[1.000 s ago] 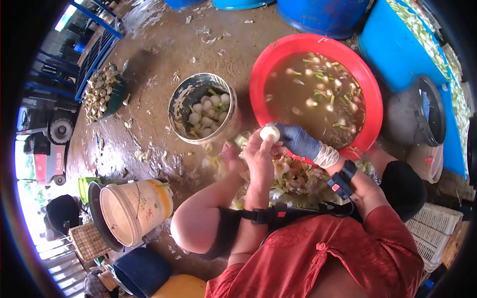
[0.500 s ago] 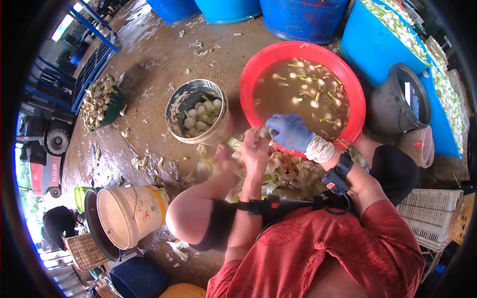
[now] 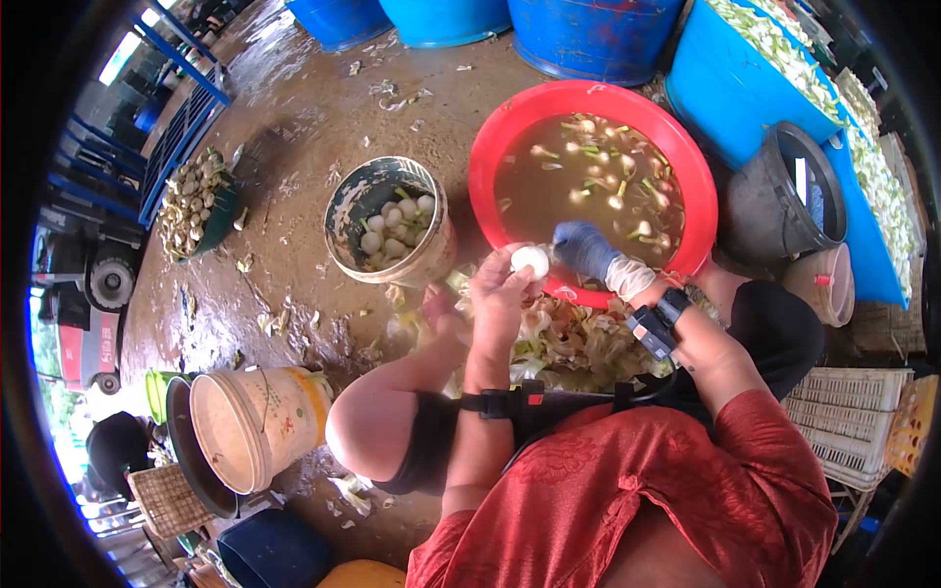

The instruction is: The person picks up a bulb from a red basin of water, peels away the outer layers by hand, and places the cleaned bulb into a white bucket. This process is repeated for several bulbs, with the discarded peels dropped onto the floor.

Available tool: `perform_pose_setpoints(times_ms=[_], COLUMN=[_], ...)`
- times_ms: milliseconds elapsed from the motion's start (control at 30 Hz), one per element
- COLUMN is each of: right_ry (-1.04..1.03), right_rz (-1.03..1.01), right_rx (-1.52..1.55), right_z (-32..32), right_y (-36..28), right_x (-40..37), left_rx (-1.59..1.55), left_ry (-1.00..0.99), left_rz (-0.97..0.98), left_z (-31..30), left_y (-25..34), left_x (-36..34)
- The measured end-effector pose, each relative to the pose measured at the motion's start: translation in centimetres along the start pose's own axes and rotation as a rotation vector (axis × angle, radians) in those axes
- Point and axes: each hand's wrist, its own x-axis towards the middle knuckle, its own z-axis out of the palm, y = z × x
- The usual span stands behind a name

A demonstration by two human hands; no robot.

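Observation:
A round white bulb (image 3: pixel 530 261) is held between the thumb and fingers of my bare left hand (image 3: pixel 502 286). My right hand (image 3: pixel 585 250), in a blue glove, is just right of the bulb over the near rim of the red basin; its fingers are curled, and what they hold is hidden. Murky water and floating bulbs with green stems fill the red basin (image 3: pixel 482 186). Left of it stands a worn bucket (image 3: pixel 438 245) with peeled white bulbs inside. Loose peelings (image 3: pixel 564 338) lie heaped below my hands.
Blue tubs (image 3: pixel 720 108) with cut stems stand at the upper right, beside a black bucket (image 3: pixel 774 201). A green container of bulbs (image 3: pixel 223 214) is at the left. White buckets (image 3: pixel 235 421) lie lower left; a white crate (image 3: pixel 848 416) is lower right.
My hands have moved apart slightly. The gloved right hand has shifted right, away from the bulb, and the white bulb now shows plainly in my left hand.

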Motion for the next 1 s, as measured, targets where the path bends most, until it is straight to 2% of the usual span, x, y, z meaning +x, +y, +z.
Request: perform_pose_setpoints(times_ms=[67, 133, 167, 200, 267, 300, 367, 400, 433, 500, 600, 767, 833, 867, 900, 933, 1000], right_ry=[-0.019, -0.108, 0.04, 0.034, 0.092, 0.096, -0.034, -0.032, -0.013, 0.067, 0.031, -0.004, -0.002, 0.023, 0.047, 0.049, 0.001], right_rz=[0.036, 0.2, 0.078, 0.081, 0.07, 0.075, -0.212, -0.212, -0.249, -0.356, -0.357, -0.354, -0.363, -0.441, -0.518, -0.515, -0.386], right_rx=[-0.05, 0.096, 0.164, 0.165, 1.377, 1.378, 0.873, 0.876, 0.748, 0.549, 0.503, 0.365, 0.309, 0.253, 0.197, 0.197, 0.515], right_z=[0.8, 0.2, 3.1, 2.0, -3.1, -4.4, -5.7, -5.6, -5.4, -4.9, -4.1, -4.4, -4.0, -3.7, -3.7, -3.7, -3.5], right_y=[1.7, 2.6, 5.5, 4.5, -0.4, -1.5, -2.9, -3.1, -3.2, -3.3, -3.3, -2.5, -1.6, -1.1, -0.8, -0.6, -0.6], right_x=[-0.5, -1.6, -0.4, -1.0, -3.0, -3.0, -2.8, -2.7, -2.5, -2.3, -2.5, -2.6, -2.6, -2.7, -2.9, -3.2, -4.0], left_rx=[-0.076, -0.351, -0.372, -0.373, -0.293, -0.279, -0.26, -0.243, -0.24, 0.013, 0.188, 0.248, 0.302, 0.303, 0.353, 0.403, 0.345], left_ry=[0.01, -0.067, -0.129, -0.125, -0.023, -0.024, 0.016, 0.058, 0.058, 0.111, 0.115, 0.089, 0.012, 0.01, -0.076, -0.163, -0.177], left_rz=[-0.011, 0.003, -0.011, -0.016, -0.029, -0.041, -0.034, -0.022, -0.022, -0.003, 0.001, -0.005, -0.035, -0.037, 0.008, 0.054, 0.032], left_z=[0.0, -0.7, -1.7, -1.7, -1.5, -1.4, -1.1, -0.9, -0.8, -0.8, -0.9, -0.9, -0.2, -0.3, -0.6, -0.7, -0.8], left_y=[0.2, 0.3, -0.1, -0.2, -0.6, -0.7, -1.3, -1.4, -1.5, -1.6, -1.6, -1.1, -0.1, -0.2, -0.4, -0.6, -1.1], left_x=[-0.1, 0.1, 0.5, 0.6, 0.8, 0.8, 1.2, 1.4, 1.4, 1.2, 0.7, 0.7, 0.5, 0.5, 0.5, 0.5, 0.5])
